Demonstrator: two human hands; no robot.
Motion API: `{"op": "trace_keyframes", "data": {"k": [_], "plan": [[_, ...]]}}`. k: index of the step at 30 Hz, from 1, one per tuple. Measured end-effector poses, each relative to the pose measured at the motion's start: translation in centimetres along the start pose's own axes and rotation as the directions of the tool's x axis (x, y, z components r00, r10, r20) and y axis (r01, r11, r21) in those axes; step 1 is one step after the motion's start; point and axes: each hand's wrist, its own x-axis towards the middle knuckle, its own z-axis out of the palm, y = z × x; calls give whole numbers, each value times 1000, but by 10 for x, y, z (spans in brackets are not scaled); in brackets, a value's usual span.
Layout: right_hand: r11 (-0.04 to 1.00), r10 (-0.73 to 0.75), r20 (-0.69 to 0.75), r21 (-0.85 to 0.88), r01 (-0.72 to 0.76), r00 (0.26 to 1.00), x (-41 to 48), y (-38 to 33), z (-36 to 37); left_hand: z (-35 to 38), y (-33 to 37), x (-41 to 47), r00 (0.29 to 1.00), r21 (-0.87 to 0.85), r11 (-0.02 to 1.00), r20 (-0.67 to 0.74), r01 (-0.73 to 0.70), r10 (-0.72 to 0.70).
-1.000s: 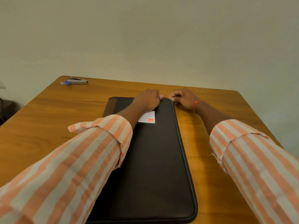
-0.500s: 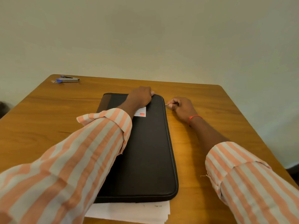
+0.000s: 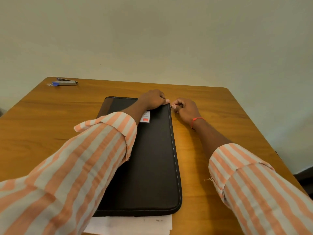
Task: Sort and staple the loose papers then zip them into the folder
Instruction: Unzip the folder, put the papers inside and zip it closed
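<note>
At folder (image 3: 152, 158) far corner, L hand (image 3: 153, 100) grips it, R hand (image 3: 185, 109) pinches zip pull (image 3: 172, 106); label (image 3: 146, 117) unreadable.

Folder (image 3: 149, 167): plain black with a grey stitch line along the edge. Brown strip at the corner left of the left fingers (image 3: 166, 100). Label (image 3: 146, 118) just nearside of those fingers: white with a small red block. Zip pull (image 3: 171, 106) in the right fingers (image 3: 177, 106): pale metallic glint. Wristband (image 3: 197, 119) behind the right fingers: red. Left sleeve (image 3: 76, 167) and right sleeve (image 3: 254, 184): peach-orange and pale grey-white stripes. Worktop (image 3: 42, 124): orange-brown wood grain. Stapler (image 3: 65, 82), far left of the fingers: silver with a blue end. Papers (image 3: 135, 224), well nearside of the fingers: white with faint dark print. Wall (image 3: 152, 39): plain off-white.
</note>
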Motion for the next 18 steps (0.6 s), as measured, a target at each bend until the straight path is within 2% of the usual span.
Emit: {"op": "trace_keyframes", "data": {"k": [6,12,18], "plan": [[996,-76,49,-52,78,996,-17,3,-4,-2,-2,-2,998,3,1000,-59,6,-6],[997,-70,58,-28,72,996,-27,6,-9,2,1,-4,997,-13,999,-65,-48,47],[998,3,-40,63,0,999,-23,-2,-5,-1,3,-6,996,-194,977,-27,-86,82]]}}
